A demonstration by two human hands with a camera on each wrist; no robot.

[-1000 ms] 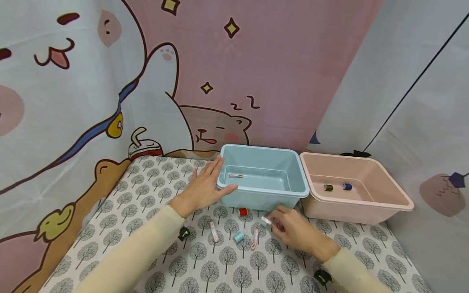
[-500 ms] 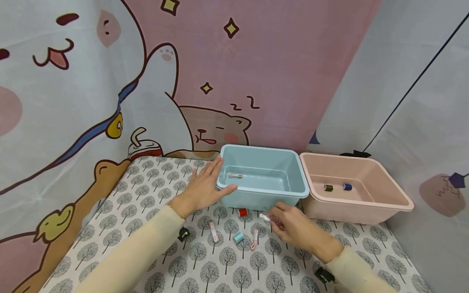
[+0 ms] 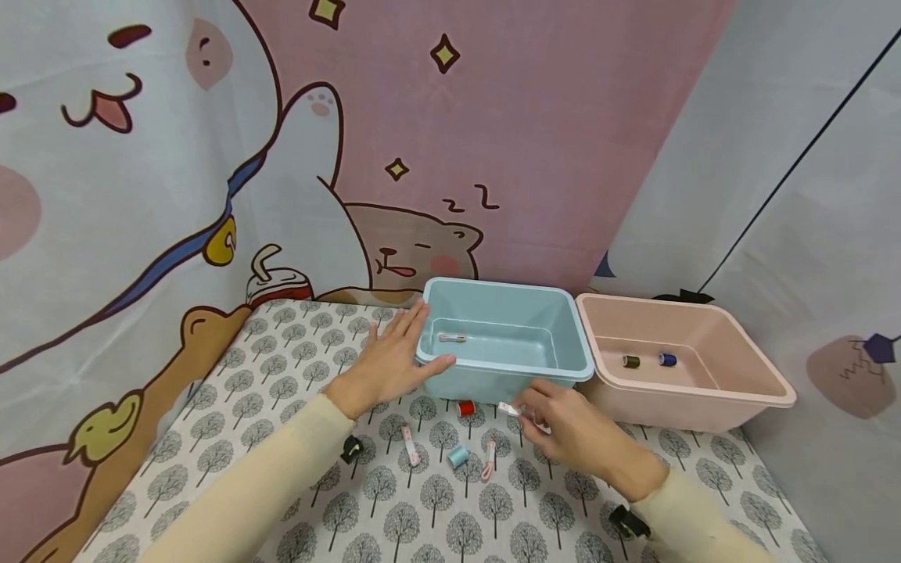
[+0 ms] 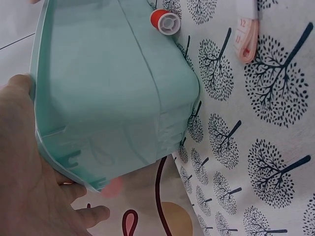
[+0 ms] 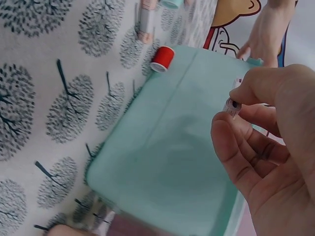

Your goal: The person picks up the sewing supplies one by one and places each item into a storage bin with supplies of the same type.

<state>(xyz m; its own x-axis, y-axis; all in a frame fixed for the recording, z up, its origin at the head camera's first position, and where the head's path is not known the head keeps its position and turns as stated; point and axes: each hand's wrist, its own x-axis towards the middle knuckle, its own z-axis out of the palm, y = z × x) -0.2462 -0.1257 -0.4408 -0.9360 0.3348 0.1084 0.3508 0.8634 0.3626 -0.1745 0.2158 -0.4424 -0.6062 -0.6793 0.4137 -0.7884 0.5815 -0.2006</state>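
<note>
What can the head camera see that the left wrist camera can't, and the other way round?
Only the head view shows the peach rectangular plastic tub, with a dark green thread spool and a deep blue thread spool inside.

Only the left wrist view shows readable numbers, 12 and 11, on a folded pink measuring tape.

Both show the left hand, the pale blue rectangular plastic tub, the red cylindrical thread spool and that pink tape.

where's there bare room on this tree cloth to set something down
Bare: cloth between left sleeve and cartoon backdrop; cloth between pink bin and right sleeve. Crowded: before the blue bin, where the red spool, teal spool and tapes lie.
</note>
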